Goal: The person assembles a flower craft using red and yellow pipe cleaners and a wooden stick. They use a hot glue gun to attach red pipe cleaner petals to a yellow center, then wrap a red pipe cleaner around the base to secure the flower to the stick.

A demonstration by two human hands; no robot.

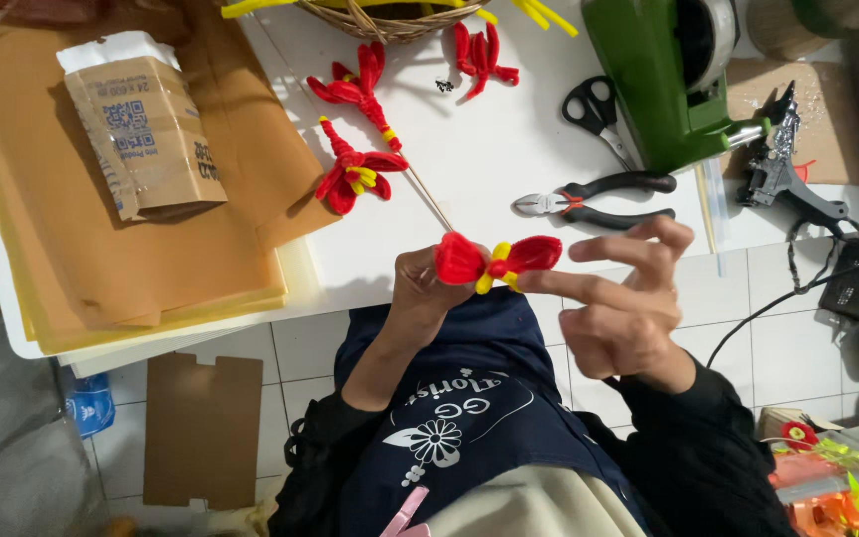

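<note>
Navy apron (469, 418) closest, then both hands raised above the worktop (489, 159) edge. Left hand (425, 288) pinched around a red pipe-cleaner flower (494, 261) on a thin stick; right hand (628, 318) touching its right petal with a fingertip, other fingers spread, grasping nothing. Probably light, fuzzy, easily bent; best gripped at the yellow centre or stem. Red looped petals, yellow middle. Finished flowers (355, 164), pliers (599, 199) beyond.
</note>
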